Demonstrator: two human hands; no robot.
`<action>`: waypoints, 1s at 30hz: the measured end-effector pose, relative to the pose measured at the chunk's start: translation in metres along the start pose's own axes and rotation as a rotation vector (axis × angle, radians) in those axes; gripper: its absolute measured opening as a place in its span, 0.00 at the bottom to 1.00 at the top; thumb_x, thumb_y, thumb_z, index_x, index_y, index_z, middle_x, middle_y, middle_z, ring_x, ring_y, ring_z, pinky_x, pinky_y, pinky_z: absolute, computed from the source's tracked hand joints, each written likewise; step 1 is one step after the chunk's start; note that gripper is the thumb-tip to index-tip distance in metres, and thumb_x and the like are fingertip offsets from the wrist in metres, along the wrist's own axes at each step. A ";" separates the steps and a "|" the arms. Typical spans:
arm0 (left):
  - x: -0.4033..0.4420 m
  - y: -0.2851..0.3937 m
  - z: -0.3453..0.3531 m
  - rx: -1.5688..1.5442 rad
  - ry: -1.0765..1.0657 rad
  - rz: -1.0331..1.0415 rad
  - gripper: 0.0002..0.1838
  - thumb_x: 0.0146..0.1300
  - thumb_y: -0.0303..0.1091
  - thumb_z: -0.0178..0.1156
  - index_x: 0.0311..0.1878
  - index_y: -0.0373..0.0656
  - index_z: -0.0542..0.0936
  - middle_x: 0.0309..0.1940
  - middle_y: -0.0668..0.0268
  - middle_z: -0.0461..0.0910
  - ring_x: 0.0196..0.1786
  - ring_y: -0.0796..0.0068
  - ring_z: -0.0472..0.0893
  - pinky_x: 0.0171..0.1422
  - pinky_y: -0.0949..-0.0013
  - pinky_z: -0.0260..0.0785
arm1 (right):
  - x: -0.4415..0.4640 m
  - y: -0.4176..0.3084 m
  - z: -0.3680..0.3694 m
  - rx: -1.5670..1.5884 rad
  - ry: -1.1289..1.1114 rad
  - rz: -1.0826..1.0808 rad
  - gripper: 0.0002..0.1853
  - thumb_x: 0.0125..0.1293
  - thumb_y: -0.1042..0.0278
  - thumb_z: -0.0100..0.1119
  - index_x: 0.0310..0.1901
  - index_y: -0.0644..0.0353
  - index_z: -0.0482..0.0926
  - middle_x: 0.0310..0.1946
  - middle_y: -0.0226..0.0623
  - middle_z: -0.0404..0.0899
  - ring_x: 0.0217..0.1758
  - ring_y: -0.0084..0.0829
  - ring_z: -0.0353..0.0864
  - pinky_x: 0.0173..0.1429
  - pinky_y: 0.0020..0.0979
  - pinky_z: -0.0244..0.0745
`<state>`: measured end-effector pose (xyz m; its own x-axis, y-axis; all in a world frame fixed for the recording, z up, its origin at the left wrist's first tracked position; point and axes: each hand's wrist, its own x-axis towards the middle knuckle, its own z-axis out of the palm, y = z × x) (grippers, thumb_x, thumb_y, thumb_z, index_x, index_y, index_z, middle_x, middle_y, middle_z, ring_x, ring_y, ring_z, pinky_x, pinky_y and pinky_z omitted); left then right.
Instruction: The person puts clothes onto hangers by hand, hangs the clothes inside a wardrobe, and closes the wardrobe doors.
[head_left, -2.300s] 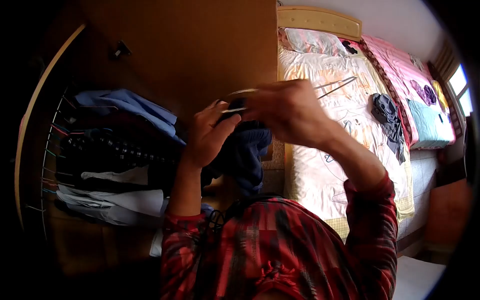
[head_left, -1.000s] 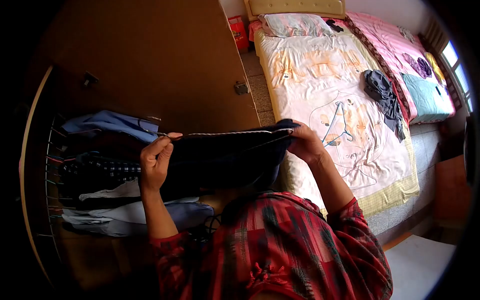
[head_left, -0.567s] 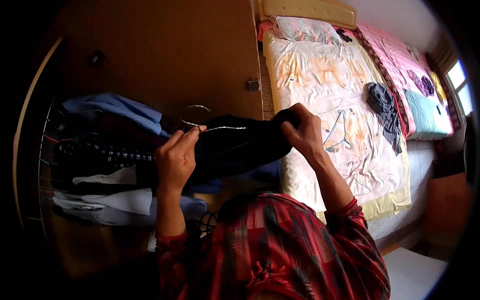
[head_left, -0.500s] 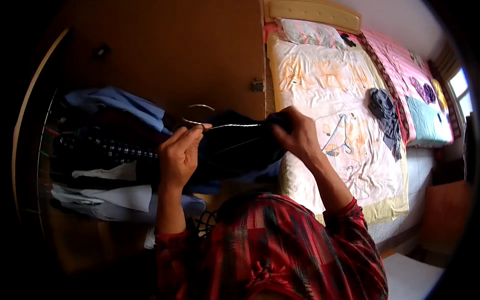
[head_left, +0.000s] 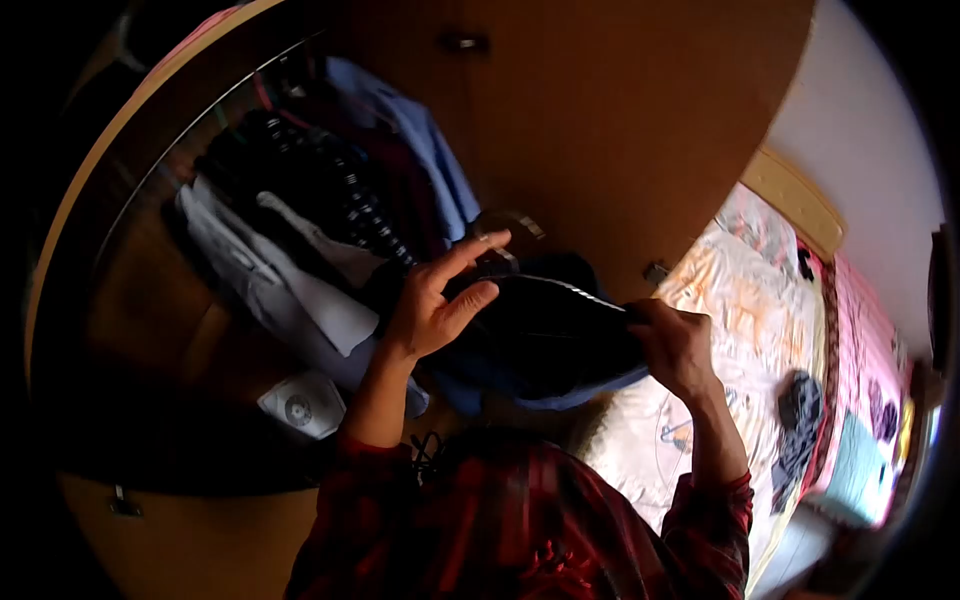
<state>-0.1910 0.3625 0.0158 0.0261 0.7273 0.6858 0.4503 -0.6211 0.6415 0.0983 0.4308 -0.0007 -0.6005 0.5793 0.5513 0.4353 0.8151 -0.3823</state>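
Note:
A dark garment (head_left: 560,340) hangs between my hands on a hanger (head_left: 575,289) with a twisted, pale wire edge. My right hand (head_left: 677,345) is closed on the garment and the hanger's right end. Beside the hook end, my left hand (head_left: 440,305) has its thumb and index finger spread, nothing plainly held between them; its other fingers are partly hidden. The hanger's hook is blurred above the left fingertips. Past my left hand, a blue shirt (head_left: 425,150) and a checked dark garment (head_left: 365,205) hang in the wardrobe.
A hanging rail (head_left: 190,125) crosses the wardrobe at the left, with a grey-white shirt (head_left: 270,270) below it. The brown door (head_left: 620,130) stands behind the hands. At the right are a bed (head_left: 745,330) with a dark grey garment (head_left: 799,425) and a pink bed (head_left: 860,345).
The view has turned towards the wardrobe, and the beds sit further right and lower. My left thumb and index finger have come apart from their pinch on the hanger. My right hand keeps its grip.

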 end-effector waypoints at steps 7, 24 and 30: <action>-0.057 -0.023 -0.081 0.072 0.011 -0.234 0.22 0.59 0.51 0.59 0.41 0.39 0.81 0.26 0.72 0.75 0.26 0.85 0.71 0.31 0.79 0.64 | 0.022 0.009 -0.034 0.352 0.132 0.202 0.10 0.55 0.75 0.54 0.39 0.68 0.76 0.25 0.41 0.74 0.27 0.23 0.70 0.35 0.24 0.66; -0.187 0.133 -0.125 -0.537 -0.086 -0.720 0.19 0.48 0.36 0.62 0.39 0.30 0.76 0.32 0.60 0.77 0.36 0.74 0.76 0.39 0.74 0.65 | 0.091 -0.032 0.157 1.064 -0.377 -0.087 0.05 0.58 0.75 0.60 0.35 0.67 0.78 0.30 0.32 0.78 0.34 0.23 0.75 0.40 0.24 0.70; -0.249 0.194 -0.106 -0.392 0.564 -0.795 0.17 0.31 0.38 0.62 0.23 0.36 0.71 0.18 0.68 0.72 0.21 0.80 0.68 0.25 0.77 0.54 | 0.100 -0.121 0.266 1.054 -0.544 -0.426 0.10 0.60 0.71 0.57 0.42 0.64 0.74 0.27 0.44 0.75 0.31 0.33 0.77 0.36 0.30 0.70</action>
<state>-0.2047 0.0303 0.0062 -0.6153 0.7882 0.0146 -0.1677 -0.1489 0.9745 -0.1932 0.3926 -0.0963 -0.8683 -0.0056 0.4959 -0.4553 0.4056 -0.7926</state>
